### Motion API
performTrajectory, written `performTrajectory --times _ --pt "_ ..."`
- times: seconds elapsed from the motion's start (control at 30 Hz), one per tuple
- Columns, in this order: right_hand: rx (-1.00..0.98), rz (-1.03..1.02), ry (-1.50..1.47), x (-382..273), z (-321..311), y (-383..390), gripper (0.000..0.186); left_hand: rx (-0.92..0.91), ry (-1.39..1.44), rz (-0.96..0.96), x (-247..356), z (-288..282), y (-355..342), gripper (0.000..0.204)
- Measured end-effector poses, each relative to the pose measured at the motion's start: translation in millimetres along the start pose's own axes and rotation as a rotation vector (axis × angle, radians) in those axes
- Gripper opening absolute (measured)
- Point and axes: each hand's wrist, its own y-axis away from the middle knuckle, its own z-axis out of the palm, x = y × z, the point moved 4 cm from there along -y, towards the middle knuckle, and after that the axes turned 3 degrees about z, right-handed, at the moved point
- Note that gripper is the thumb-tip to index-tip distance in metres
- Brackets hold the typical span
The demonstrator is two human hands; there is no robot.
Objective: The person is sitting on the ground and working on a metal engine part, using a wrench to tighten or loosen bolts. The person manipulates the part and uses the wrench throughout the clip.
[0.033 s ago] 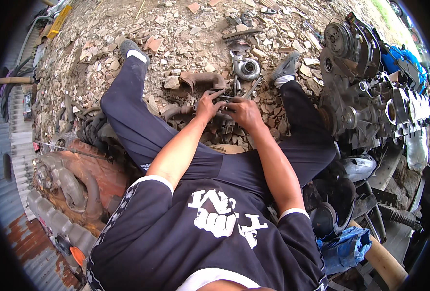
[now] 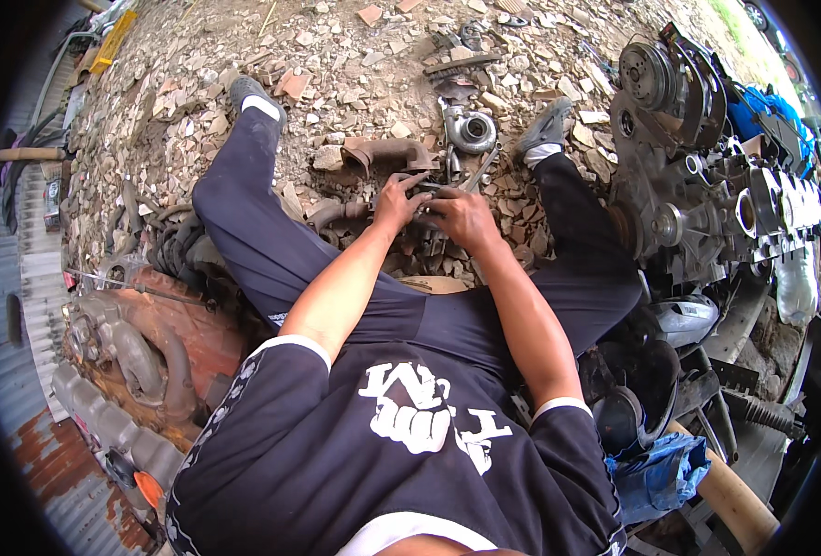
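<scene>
Between my spread legs, my left hand (image 2: 397,201) and my right hand (image 2: 466,221) meet over a dark, greasy metal part (image 2: 434,232). The fingers of both hands are bent and drawn together. What they grip is small, dark and mostly hidden by the fingers. A rusty curved manifold pipe (image 2: 383,152) lies just beyond my left hand. Another rusty pipe (image 2: 336,214) extends left from beneath that hand. Past my right hand stands a turbocharger (image 2: 473,132) with a round silver housing, and a long metal tool or bar (image 2: 481,170) lies close to it.
Broken stone and tile (image 2: 327,74) cover the ground ahead. A large engine block (image 2: 698,218) stands at right, with a blue plastic bag (image 2: 661,477) lower down. At left are a rusty engine part (image 2: 142,347), black hoses (image 2: 183,246) and corrugated metal sheet (image 2: 35,306).
My right hand has shifted slightly, its fingers curling a little differently beside the left. Nothing else has visibly moved.
</scene>
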Motion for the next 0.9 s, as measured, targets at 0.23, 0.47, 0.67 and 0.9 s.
performTrajectory --times 0.23,0.47,0.67,0.9 --pt "0.026 0.036 0.007 5 6 -6 0.027 0.0 -0.003 0.025 -3 0 -2 0.047" --pt "-0.116 0.613 -0.14 100 -20 31 0.023 -0.045 -0.015 -0.003 5 -6 2 0.049" --pt "-0.036 0.696 0.02 128 -8 46 0.026 -0.078 0.002 0.013 17 -9 6 0.052" --pt "0.14 0.617 0.074 109 -47 40 0.023 -0.083 -0.01 -0.01 14 -8 6 0.05"
